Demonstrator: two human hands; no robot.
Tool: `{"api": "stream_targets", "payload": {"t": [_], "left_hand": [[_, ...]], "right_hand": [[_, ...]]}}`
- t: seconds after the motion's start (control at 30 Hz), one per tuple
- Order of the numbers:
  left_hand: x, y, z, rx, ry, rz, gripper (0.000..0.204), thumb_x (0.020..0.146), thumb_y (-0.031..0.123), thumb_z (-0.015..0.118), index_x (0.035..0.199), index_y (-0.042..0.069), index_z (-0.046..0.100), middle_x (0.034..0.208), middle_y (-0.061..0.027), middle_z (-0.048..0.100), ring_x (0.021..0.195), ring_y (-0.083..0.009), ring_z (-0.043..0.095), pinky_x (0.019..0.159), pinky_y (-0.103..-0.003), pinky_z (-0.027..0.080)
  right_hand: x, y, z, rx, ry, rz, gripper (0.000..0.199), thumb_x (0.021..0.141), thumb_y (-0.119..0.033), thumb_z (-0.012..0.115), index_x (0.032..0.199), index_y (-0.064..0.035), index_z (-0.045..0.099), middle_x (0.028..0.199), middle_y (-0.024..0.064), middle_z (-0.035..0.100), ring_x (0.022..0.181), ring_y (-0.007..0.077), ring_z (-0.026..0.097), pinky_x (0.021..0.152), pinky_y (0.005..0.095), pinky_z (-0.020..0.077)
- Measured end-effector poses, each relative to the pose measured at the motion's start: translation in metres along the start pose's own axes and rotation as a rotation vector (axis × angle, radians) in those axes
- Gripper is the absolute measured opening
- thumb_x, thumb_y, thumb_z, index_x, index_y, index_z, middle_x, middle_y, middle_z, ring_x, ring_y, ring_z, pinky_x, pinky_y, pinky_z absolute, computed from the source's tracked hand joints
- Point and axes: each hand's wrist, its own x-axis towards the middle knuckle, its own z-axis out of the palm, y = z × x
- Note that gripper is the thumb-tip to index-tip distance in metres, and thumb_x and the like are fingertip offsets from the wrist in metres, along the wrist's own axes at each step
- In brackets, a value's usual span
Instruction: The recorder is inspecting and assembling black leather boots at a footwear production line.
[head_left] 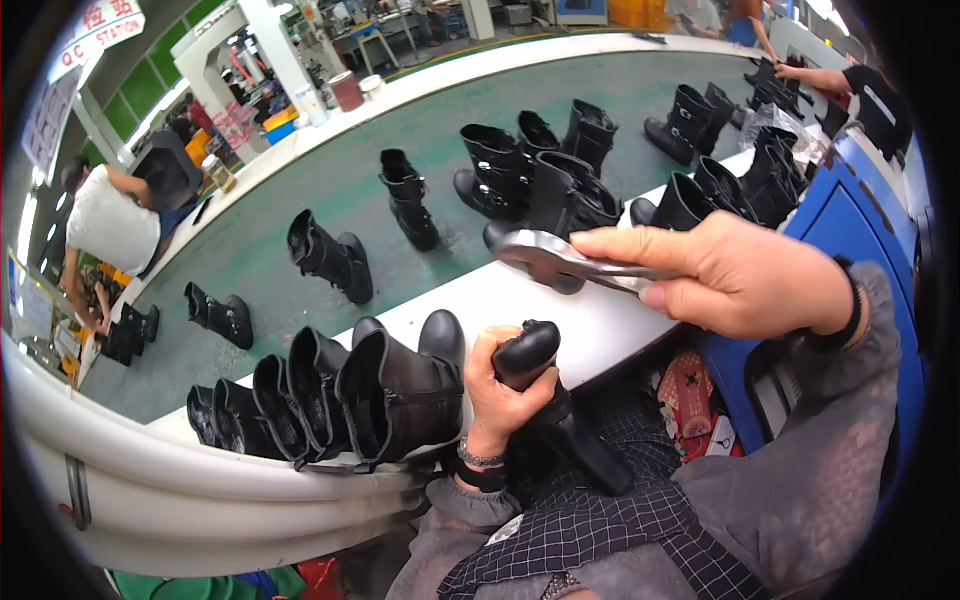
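While my left hand [497,395] is wrapped tight around a black boot [545,400], toe up and shaft angled down over my lap, my right hand [730,275] is closed on a metal tool [555,260] that looks like pliers, its head hanging above the white ledge [500,300]. Whether the tool's jaws are parted I cannot tell from this angle.

My worry is the tool head. It sits just above the toe, and a careless swing would, I judge, scratch the glossy upper. The boot is held only in one fist, unsupported on the lap, so any hard pull could twist it loose.

Just left of my fist stands a row of boots [330,395] on the ledge; a jerked elbow could knock them over. More boots [330,255] ride the green belt [420,110] beyond, well apart from my hands.
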Motion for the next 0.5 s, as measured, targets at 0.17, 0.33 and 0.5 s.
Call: {"api": "stream_targets", "payload": {"t": [0.17,0.33,0.5], "left_hand": [[0.01,-0.001,-0.001,-0.299,0.121,-0.193,0.037,0.075,0.007,0.074,0.105,0.003,0.053,0.097,-0.0018,0.058,0.087,-0.0099,0.056,0.08,-0.026,0.047],[0.034,-0.046,-0.002,-0.362,0.305,-0.303,0.038,0.087,0.017,0.069,0.115,0.001,0.05,0.106,-0.0076,0.058,0.09,-0.0137,0.057,0.082,-0.027,0.049],[0.024,-0.092,0.004,-0.219,0.382,-0.502,0.044,0.093,0.028,0.061,0.114,-0.009,0.048,0.114,-0.023,0.058,0.103,-0.0266,0.058,0.09,-0.038,0.046]], "right_hand": [[-0.008,0.099,0.089,-0.404,-0.018,0.165,0.055,0.089,-0.028,0.057,0.141,-0.014,0.044,0.072,0.022,0.064,0.069,0.0389,0.065,0.065,0.048,0.0528],[-0.006,0.148,0.16,-0.512,0.231,0.18,0.061,0.081,-0.022,0.068,0.137,-0.0082,0.048,0.098,0.022,0.056,0.084,0.0363,0.054,0.079,0.0449,0.0472],[0.007,0.115,0.168,0.101,0.186,-0.177,0.089,0.071,-0.016,0.081,0.145,-0.0016,0.033,0.141,0.0207,0.043,0.132,0.0359,0.041,0.111,0.043,0.0315]]}}
